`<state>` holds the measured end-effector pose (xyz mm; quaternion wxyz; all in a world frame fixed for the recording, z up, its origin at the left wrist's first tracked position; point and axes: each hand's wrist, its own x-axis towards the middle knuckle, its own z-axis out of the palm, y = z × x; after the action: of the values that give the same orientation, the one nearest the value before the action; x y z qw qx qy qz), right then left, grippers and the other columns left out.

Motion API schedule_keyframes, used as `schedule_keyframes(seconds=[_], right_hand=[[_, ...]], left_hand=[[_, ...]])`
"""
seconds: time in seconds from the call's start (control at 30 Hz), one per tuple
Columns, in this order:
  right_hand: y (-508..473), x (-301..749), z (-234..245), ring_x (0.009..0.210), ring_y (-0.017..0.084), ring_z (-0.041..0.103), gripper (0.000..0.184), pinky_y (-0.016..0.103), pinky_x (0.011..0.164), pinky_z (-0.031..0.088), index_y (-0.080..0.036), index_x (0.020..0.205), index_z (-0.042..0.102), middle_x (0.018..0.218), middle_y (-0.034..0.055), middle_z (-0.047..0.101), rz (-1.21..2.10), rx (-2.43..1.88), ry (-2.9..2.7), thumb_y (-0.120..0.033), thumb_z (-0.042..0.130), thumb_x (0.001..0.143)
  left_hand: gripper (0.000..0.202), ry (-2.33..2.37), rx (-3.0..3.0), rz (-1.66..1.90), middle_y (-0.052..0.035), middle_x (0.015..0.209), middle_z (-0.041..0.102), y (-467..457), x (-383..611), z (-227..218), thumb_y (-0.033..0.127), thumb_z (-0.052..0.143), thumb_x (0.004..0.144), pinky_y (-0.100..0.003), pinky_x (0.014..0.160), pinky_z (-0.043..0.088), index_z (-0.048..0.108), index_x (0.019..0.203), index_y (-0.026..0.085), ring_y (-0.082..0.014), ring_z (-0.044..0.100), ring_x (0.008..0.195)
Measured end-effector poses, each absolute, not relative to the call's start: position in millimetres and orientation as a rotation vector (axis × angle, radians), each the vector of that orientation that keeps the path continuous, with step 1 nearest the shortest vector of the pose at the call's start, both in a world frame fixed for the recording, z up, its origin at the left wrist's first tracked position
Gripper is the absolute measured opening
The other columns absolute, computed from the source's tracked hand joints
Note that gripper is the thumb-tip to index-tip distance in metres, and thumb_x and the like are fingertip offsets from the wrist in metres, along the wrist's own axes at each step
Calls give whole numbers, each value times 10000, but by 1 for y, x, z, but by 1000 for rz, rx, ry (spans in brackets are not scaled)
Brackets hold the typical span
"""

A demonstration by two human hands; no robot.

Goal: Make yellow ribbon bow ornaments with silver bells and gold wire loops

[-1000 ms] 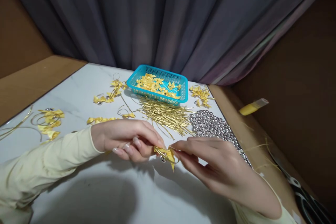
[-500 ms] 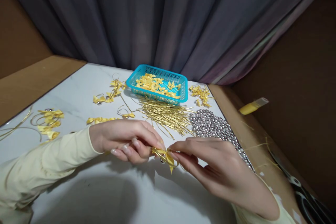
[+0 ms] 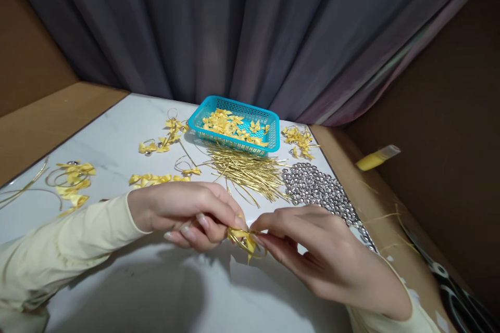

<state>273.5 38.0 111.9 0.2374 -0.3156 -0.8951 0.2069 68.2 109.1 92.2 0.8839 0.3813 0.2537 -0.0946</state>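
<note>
Between my two hands, just above the white tabletop (image 3: 156,291), is a yellow ribbon bow (image 3: 247,243) with a gold cord loop and a small silver bead at its middle. My left hand (image 3: 199,213) is closed and pinches the bow's left side between thumb and fingers. From the other side, my right hand (image 3: 312,250) pinches the bow's right edge with thumb and forefinger. Fingers partly cover the bow and the cord. Behind my hands lies a pile of gold cord pieces (image 3: 248,171), and right of it many silver beads (image 3: 316,190).
A blue basket (image 3: 278,132) at the back holds yellow bows. More beaded bows (image 3: 299,140) lie to its right, with others (image 3: 74,182) at left. A row of bows (image 3: 156,179) sits behind my left wrist. Black-handled scissors (image 3: 461,291) and a yellow tube (image 3: 377,157) are at right.
Both hands have sunk slightly toward me with the bow, which has tilted a little. More of the bow row behind my left wrist now shows.
</note>
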Motion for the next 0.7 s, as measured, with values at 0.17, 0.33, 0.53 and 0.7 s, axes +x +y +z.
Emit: schedule_keyframes(seconds=[0.17, 0.33, 0.53, 0.7], right_hand=[[37, 276, 110, 536, 86, 557, 128, 211, 494, 400, -129, 913, 593, 653, 22, 635, 585, -870, -2466, -144, 467, 899], [38, 281, 109, 589, 98, 589, 131, 215, 539, 435, -138, 941, 590, 697, 32, 650, 556, -869, -2455, -142, 465, 902], [43, 285, 112, 554, 79, 578, 115, 187, 526, 442, -150, 973, 587, 688, 7, 645, 551, -978, -2382, -167, 511, 888], [42, 283, 118, 545, 74, 545, 77, 183, 516, 423, -157, 859, 594, 659, -3, 613, 576, -1098, -2193, -156, 520, 882]], left_hand=[[315, 515, 825, -197, 94, 398, 222, 105, 68, 97, 337, 596, 790, -109, 213, 188, 407, 595, 177, -44, 193, 260], [334, 592, 978, -125, 92, 447, 258, 98, 70, 109, 391, 566, 825, -119, 248, 260, 394, 633, 179, -50, 266, 309], [314, 635, 1263, -77, 92, 478, 316, 91, 68, 115, 457, 436, 893, -145, 326, 344, 390, 722, 198, -67, 315, 359], [334, 784, 1665, -127, 68, 473, 433, 83, 65, 119, 450, 337, 923, -159, 466, 386, 395, 714, 195, -75, 432, 405]])
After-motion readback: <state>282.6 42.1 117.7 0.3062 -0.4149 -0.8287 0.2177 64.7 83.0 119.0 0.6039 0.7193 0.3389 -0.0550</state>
